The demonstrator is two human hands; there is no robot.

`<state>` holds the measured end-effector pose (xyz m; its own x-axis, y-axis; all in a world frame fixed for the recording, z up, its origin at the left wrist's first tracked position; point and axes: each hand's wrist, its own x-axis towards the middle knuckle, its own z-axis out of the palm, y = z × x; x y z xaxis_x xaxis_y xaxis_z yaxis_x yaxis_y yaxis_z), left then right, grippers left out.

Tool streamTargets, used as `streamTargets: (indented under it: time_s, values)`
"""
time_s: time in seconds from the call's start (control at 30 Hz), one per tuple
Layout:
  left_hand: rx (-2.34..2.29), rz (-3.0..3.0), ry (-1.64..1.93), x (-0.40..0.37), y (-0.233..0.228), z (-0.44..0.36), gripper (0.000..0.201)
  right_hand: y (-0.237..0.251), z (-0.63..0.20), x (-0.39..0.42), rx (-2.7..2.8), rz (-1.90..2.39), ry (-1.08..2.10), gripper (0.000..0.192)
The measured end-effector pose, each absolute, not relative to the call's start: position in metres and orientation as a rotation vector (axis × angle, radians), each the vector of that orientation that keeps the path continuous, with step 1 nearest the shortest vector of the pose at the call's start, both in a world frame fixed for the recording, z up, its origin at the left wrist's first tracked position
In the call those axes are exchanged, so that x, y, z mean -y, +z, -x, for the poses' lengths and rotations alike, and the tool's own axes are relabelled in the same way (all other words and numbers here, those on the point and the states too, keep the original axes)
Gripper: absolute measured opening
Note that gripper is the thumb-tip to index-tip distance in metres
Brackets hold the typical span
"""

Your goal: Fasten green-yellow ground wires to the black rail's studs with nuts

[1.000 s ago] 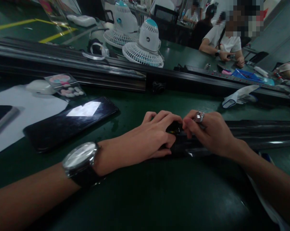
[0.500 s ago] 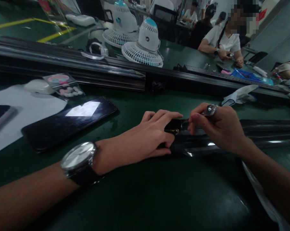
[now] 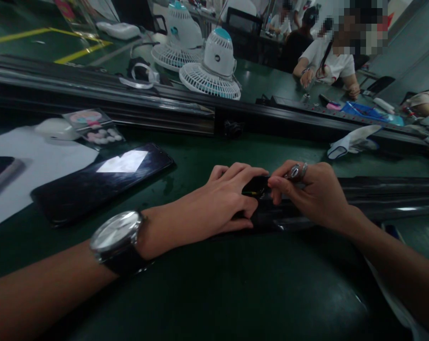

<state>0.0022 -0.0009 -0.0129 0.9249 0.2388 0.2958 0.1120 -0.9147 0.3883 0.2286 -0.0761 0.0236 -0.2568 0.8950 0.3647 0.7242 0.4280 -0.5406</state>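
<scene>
A long black glossy rail (image 3: 388,189) lies across the table and runs off to the right. My left hand (image 3: 228,201), with a watch on the wrist, straddles the rail's near end, fingers on the far side and thumb on the near side. A small brass-coloured piece (image 3: 250,193) shows between its thumb and index finger. Just to the right, my right hand (image 3: 314,192) is closed in a pinch round a slim silver metal tool (image 3: 294,171). The tool's tip is hidden by the fingers, so its kind is unclear.
A black phone-like slab (image 3: 104,184) and white paper (image 3: 25,166) lie to the left. Behind are long dark profiles (image 3: 157,113), two white fans (image 3: 210,85) and a white glove (image 3: 352,141). A person (image 3: 328,66) sits across the table.
My right hand has moved left with the silver tool, closer to my left hand, which stays in place. Across the table, the person's hand has moved left.
</scene>
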Motion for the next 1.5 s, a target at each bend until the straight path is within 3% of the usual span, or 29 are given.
streamTargets:
  time_s: [0.17, 0.33, 0.6, 1.2, 1.5]
  values:
    - [-0.244, -2.741, 0.454, 0.001, -0.012, -0.003, 0.011, 0.024, -0.234, 0.074, 2.193, 1.253, 0.267, 0.024]
    - [-0.246, -2.722, 0.475, 0.002, -0.012, -0.003, 0.009, 0.040, -0.250, 0.074, 2.518, 1.032, 0.265, 0.012]
    - [-0.256, -2.699, 0.437, 0.001, -0.010, -0.002, 0.006, 0.042, -0.258, 0.072, 2.171, 1.400, 0.214, 0.030]
    - [-0.252, -2.704, 0.405, 0.002, -0.006, -0.001, 0.006, 0.015, -0.263, 0.058, 2.170, 1.396, 0.327, 0.016]
    - [-0.253, -2.736, 0.386, 0.001, -0.008, 0.001, 0.009, 0.024, -0.245, 0.065, 2.078, 1.428, 0.236, 0.027]
